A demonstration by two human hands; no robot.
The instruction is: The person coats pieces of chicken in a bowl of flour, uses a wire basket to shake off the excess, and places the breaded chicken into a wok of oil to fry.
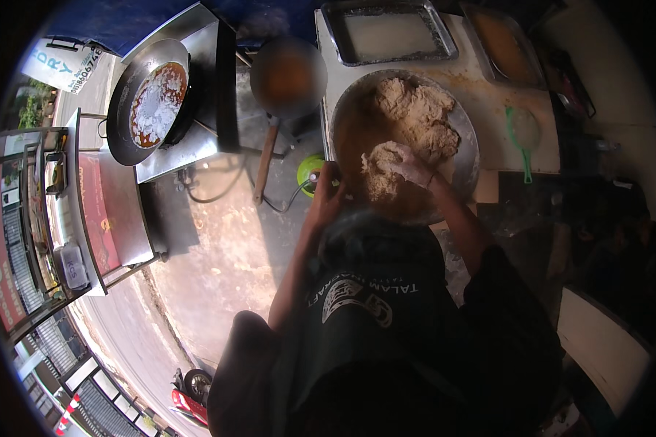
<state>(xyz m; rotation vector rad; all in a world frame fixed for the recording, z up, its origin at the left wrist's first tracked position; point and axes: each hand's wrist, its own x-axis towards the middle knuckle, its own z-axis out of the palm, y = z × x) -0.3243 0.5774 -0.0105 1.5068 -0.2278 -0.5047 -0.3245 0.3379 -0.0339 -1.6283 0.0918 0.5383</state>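
Observation:
A wide metal basin [466,158] in front of me holds brownish flour [361,128] and large floury, craggy lumps [415,112] heaped at its far side. My right hand [413,166], dusted with flour, reaches into the basin, its fingers curled over a smaller flour-coated piece [380,169]. What lies inside that coating is hidden. At the basin's near left side, my left hand [328,194] grips the rim, partly in shadow.
To the left, a black wok [121,128] of foaming oil sits on a metal stove [208,139]. A green gas cylinder [309,172] with a hose stands below. Behind the basin are two metal trays [339,46] [530,76]; a green-handled strainer [526,164] lies right.

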